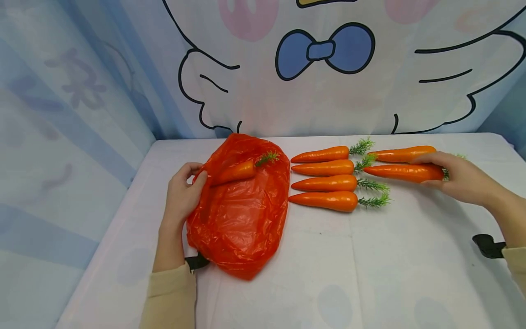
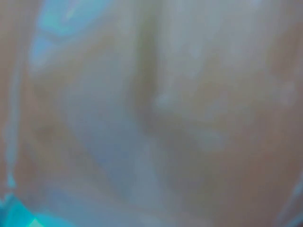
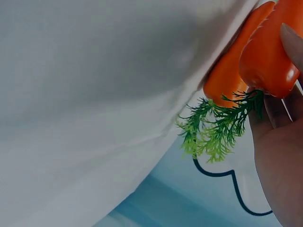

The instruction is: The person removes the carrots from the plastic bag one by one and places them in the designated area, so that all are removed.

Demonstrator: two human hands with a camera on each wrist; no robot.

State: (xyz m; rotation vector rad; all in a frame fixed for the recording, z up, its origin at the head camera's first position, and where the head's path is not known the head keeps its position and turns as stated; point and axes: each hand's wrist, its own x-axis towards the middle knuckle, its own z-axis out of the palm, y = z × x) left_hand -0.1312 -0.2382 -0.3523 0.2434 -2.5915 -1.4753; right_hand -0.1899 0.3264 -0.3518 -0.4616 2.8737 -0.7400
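A red plastic bag point(image 1: 242, 219) lies on the table, and my left hand point(image 1: 182, 194) grips its upper left edge. A carrot point(image 1: 234, 173) with a green top shows at the upper part of the bag, its narrow end hidden by red film. At the right, my right hand point(image 1: 460, 180) holds another carrot point(image 1: 404, 172) round its thick end, tip pointing left. In the right wrist view, thumb and fingers lie on either side of this carrot point(image 3: 270, 71). Just behind it lies a further carrot point(image 1: 402, 154). The left wrist view is a blur.
Several carrots point(image 1: 324, 184) lie in a column right of the bag, tips left and green tops point(image 1: 371, 185) right. A white cloth covers the table point(image 1: 328, 274). A printed curtain point(image 1: 328, 100) hangs behind the table's far edge, and another point(image 1: 61, 160) hangs at the left.
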